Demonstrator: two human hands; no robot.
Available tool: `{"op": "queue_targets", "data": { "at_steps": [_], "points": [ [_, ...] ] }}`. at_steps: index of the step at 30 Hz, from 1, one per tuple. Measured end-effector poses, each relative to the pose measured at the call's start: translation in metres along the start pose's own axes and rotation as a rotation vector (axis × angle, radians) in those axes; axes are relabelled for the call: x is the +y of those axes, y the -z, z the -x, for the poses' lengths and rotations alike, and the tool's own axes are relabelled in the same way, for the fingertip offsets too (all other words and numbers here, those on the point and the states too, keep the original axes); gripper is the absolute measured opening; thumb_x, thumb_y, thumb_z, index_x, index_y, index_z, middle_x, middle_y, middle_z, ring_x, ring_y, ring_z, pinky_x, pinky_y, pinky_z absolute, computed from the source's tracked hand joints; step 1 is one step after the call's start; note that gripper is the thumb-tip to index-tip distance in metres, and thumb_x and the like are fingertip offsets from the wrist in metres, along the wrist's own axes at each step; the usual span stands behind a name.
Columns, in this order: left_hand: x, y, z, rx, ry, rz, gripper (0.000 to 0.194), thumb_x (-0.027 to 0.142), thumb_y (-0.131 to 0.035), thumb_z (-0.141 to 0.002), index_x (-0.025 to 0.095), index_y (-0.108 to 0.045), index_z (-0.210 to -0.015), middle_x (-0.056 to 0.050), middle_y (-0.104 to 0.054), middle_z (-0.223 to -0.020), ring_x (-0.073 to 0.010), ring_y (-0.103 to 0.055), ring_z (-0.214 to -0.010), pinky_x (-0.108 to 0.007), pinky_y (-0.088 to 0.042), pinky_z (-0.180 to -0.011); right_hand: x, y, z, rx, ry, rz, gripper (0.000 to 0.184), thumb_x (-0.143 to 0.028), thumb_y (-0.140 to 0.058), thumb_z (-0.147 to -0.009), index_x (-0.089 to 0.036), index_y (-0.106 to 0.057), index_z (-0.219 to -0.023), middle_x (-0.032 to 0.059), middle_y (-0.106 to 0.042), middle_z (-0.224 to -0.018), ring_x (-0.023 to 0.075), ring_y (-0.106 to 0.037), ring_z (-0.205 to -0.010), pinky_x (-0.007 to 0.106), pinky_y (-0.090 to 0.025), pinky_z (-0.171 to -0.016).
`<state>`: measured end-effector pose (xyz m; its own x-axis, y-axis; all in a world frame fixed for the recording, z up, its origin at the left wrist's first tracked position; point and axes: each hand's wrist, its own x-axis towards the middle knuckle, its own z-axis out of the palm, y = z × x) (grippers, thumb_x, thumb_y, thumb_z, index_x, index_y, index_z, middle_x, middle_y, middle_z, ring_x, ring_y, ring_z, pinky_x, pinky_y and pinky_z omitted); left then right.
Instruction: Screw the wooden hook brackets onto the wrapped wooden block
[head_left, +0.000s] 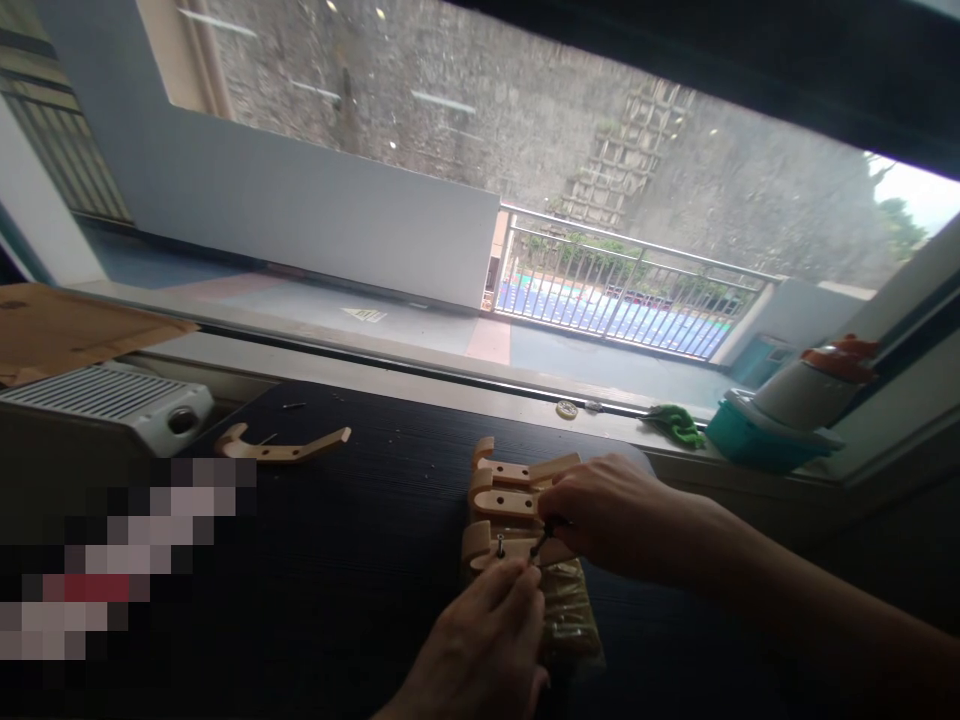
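Observation:
Several pale wooden hooks [512, 503] lie side by side on a block wrapped in clear, yellowish plastic [571, 600]. Each hook has two dark holes, and a screw [500, 546] stands upright in the nearest one. My right hand [600, 505] is closed around a dark screwdriver [546, 536], its tip pointing down at that nearest hook. Close by the tip, my left hand [484, 635] rests on the hook with fingers pressed together; what they pinch is hidden. Apart on the left lies another wooden hook [292, 453], with a thin screw beside it.
The black table [360, 560] meets a window sill. A white slatted appliance [112, 405] and brown cardboard [82, 330] stand at left. On the sill are a roll of tape [567, 410], a green cloth [681, 427], a teal box [765, 435] and a grey bottle [810, 385] with orange cap.

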<state>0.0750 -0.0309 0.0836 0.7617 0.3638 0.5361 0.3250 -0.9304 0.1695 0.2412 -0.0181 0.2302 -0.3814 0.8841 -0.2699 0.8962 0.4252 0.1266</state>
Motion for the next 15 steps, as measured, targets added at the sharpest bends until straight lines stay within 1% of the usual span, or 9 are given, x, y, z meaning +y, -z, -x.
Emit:
{"op": "queue_targets", "data": {
  "at_steps": [3,6,8,11,13,15],
  "points": [
    [-0.001,-0.009,0.006,-0.01,0.025,-0.076,0.041,0.025,-0.058,-0.078,0.009,-0.056,-0.116,-0.015,-0.062,-0.122,-0.0275,-0.056,-0.113,-0.035,-0.046,-0.099,-0.004,0.005,-0.004,-0.03,0.022,0.034,0.016,-0.01,-0.058,-0.079,-0.019,-0.067,-0.07,0.005,-0.067,-0.072,0.0164,-0.058,-0.064,0.029,-0.026,-0.052],
    [-0.004,-0.013,0.006,-0.043,0.036,-0.051,0.041,0.026,-0.059,-0.079,0.009,-0.057,-0.116,-0.014,-0.063,-0.121,-0.0271,-0.056,-0.113,-0.035,-0.045,-0.1,-0.008,0.007,-0.008,-0.045,0.063,0.014,0.018,-0.004,-0.058,-0.078,-0.018,-0.067,-0.071,0.0052,-0.067,-0.076,0.0166,-0.06,-0.069,0.028,-0.031,-0.057],
    [-0.005,-0.016,0.004,-0.057,0.067,-0.018,0.041,0.026,-0.061,-0.077,0.01,-0.058,-0.114,-0.013,-0.063,-0.12,-0.0271,-0.057,-0.111,-0.035,-0.045,-0.099,-0.009,0.006,-0.01,-0.04,0.065,-0.02,0.019,-0.003,-0.057,-0.079,-0.018,-0.067,-0.074,0.0051,-0.067,-0.077,0.0166,-0.061,-0.072,0.027,-0.034,-0.061],
    [-0.005,-0.022,0.004,-0.065,0.092,-0.004,0.043,0.026,-0.063,-0.074,0.009,-0.058,-0.114,-0.013,-0.063,-0.118,-0.0272,-0.057,-0.108,-0.035,-0.047,-0.097,-0.007,0.003,-0.012,-0.026,0.018,-0.058,0.017,-0.006,-0.057,-0.078,-0.019,-0.068,-0.075,0.0052,-0.068,-0.078,0.017,-0.061,-0.073,0.027,-0.035,-0.061],
    [-0.005,-0.026,0.006,-0.046,0.083,-0.038,0.045,0.026,-0.061,-0.075,0.007,-0.056,-0.116,-0.014,-0.063,-0.118,-0.0273,-0.055,-0.11,-0.036,-0.046,-0.097,-0.002,0.0,-0.012,-0.024,-0.032,-0.073,0.014,-0.01,-0.058,-0.078,-0.018,-0.067,-0.072,0.005,-0.067,-0.073,0.0168,-0.06,-0.068,0.027,-0.033,-0.057],
    [-0.004,-0.028,0.009,-0.024,0.057,-0.074,0.044,0.024,-0.056,-0.079,0.008,-0.054,-0.12,-0.014,-0.061,-0.12,-0.0271,-0.053,-0.113,-0.036,-0.044,-0.099,0.003,-0.004,-0.011,-0.017,-0.088,-0.085,0.016,-0.016,-0.055,-0.081,-0.018,-0.065,-0.068,0.0041,-0.064,-0.066,0.0152,-0.056,-0.059,0.028,-0.029,-0.052]
  ]
}}
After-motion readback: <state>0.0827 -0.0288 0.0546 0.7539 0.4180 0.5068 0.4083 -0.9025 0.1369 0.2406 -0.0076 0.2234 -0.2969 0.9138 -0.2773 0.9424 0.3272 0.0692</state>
